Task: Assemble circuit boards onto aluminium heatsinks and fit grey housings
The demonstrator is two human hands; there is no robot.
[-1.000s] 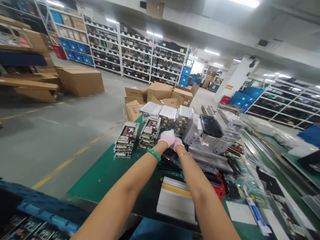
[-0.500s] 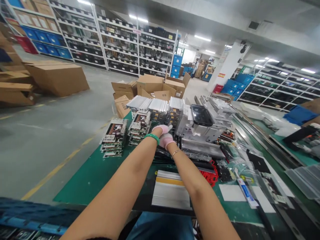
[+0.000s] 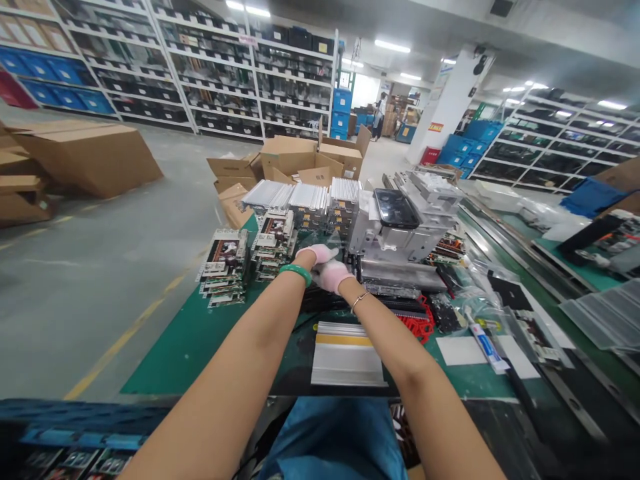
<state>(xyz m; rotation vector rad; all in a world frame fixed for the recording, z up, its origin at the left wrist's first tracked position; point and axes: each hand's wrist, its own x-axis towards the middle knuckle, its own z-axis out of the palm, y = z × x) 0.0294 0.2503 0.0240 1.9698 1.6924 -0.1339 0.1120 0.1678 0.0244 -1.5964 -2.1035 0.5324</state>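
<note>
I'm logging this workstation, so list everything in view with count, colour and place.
Circuit-board stacks: two, multicoloured, table's left
Finned stacks: three, silver, far edge
Metal housings: several, silver, right of centre
Phone: one, black, on housings
Ribbed plate: one, silver with yellow strip, near edge
Red piece: count unclear, beyond plate, rightward
Tube: one, white-blue, right
Table: one, green, beneath these
Cartons: several, brown, left and beyond table
Racks: several, white, background
Bins: many, blue, background
Pillar: one, white, background
Person: one, far background
Left hand, right hand: gloved pink-white, table centre
</note>
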